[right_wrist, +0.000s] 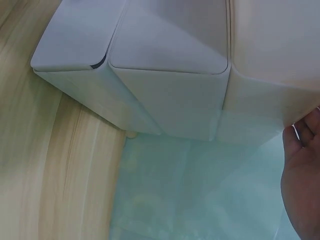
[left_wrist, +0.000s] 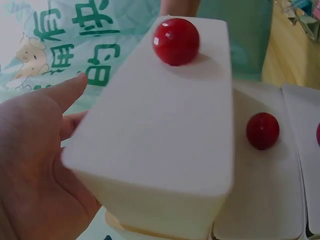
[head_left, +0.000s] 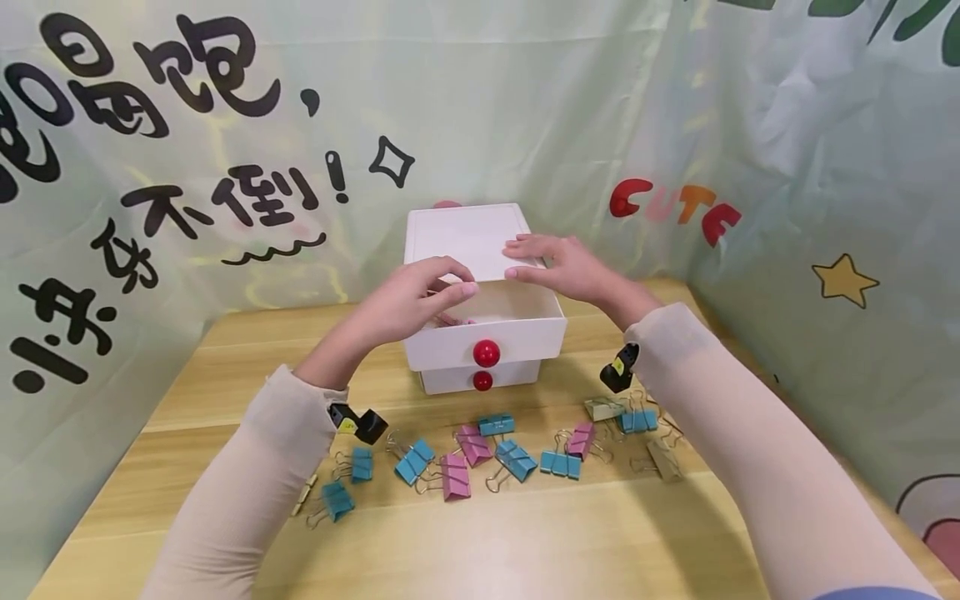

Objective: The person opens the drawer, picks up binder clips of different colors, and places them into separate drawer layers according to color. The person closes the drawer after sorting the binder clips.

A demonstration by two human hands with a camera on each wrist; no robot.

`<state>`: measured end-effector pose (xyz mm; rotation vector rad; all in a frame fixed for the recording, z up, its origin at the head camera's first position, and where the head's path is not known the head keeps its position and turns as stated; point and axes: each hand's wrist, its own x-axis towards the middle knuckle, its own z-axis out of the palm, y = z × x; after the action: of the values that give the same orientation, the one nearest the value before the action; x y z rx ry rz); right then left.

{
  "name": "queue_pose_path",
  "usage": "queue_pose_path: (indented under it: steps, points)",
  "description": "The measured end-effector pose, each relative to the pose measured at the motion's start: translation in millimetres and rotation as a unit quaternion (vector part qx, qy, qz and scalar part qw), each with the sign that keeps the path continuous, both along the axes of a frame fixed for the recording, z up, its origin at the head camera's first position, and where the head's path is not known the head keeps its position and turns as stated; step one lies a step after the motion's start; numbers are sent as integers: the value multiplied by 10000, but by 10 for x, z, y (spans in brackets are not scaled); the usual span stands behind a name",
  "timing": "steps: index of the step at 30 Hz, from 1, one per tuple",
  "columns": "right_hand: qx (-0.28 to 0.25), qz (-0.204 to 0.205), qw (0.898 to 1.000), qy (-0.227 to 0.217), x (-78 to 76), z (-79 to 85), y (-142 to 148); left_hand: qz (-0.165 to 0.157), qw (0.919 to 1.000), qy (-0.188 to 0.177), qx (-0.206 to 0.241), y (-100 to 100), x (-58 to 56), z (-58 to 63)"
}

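A small white chest of drawers (head_left: 465, 237) stands on the table, its upper drawer (head_left: 442, 343) pulled out. My left hand (head_left: 408, 298) reaches over the left wall of that drawer, thumb apart from the loosely bent fingers. Its fingertips are partly hidden by the drawer in the left wrist view. Something pink (head_left: 456, 320) shows inside, below this hand. My right hand (head_left: 566, 262) lies at the right edge of the chest's top with fingers extended. In the right wrist view, its fingers (right_wrist: 309, 127) are at the side of the white chest.
Blue binder clips (head_left: 516, 460), pink binder clips (head_left: 455, 477) and pale yellow binder clips (head_left: 663, 460) lie scattered in front of the chest. Red round knobs (head_left: 486, 353) stick out from the drawer fronts. A printed cloth (head_left: 525, 100) hangs behind the table.
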<state>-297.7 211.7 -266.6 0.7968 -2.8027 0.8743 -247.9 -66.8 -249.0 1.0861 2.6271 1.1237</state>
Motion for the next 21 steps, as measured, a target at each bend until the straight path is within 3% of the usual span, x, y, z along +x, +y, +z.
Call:
queue_pose_path:
  steps: [4, 12, 21]
  points:
    - [-8, 18, 10000, 12, -7, -9, -2, -4, 9998, 175, 66, -29, 56, 10]
    - [4, -28, 10000, -10, -19, -15, 11, -231, 9955, 845, -373, -116, 263, 29]
    - [-44, -12, 10000, 19, -43, -25, 14, -424, 9818, 1733, -644, -244, 550, -39]
